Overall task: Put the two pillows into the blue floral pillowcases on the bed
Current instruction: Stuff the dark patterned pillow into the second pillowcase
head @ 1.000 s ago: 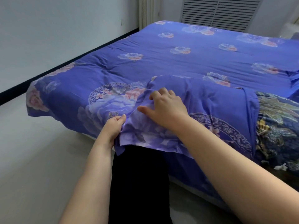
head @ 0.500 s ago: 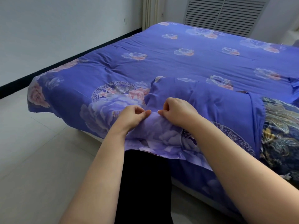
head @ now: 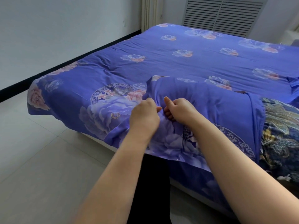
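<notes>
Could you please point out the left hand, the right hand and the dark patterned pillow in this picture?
left hand (head: 144, 116): head view, on the back of the hand.
right hand (head: 182, 109): head view, on the back of the hand.
dark patterned pillow (head: 281, 138): head view, on its exposed end beyond the pillowcase.

I see a blue pillowcase (head: 218, 110) printed with pale lilac peonies. The bed (head: 178, 62) cover matches, blue with pink-and-white blooms. The floor (head: 40, 151) is pale grey tile.
</notes>
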